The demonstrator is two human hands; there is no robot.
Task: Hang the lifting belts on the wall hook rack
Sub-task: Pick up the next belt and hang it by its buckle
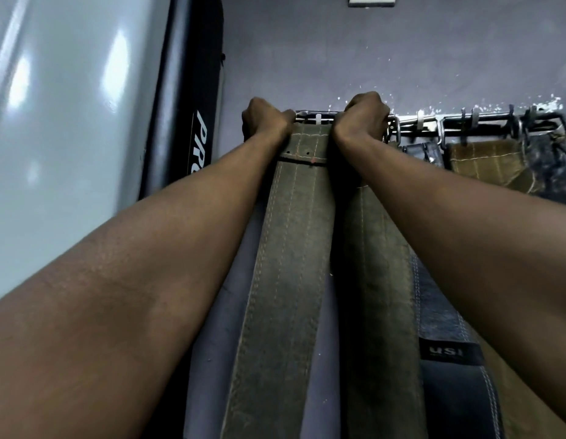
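A worn olive leather lifting belt (288, 248) hangs straight down the grey wall between my forearms. My left hand (264, 120) and my right hand (364, 117) are both closed on its top end, where its metal buckle meets the left end of the wall hook rack (484, 122). My fingers hide the hook itself. A second olive belt (376, 264) hangs just right of the first, partly under my right forearm. Further right on the rack hang a dark blue belt (443, 318) with a black label and a tan belt (484, 163).
A black padded panel with white lettering (193, 90) stands upright close to the left of the rack, beside a glossy pale surface (69, 122). Bare metal hooks (421, 120) stick out of the rack between the belts. A white wall plate (372, 0) sits high above.
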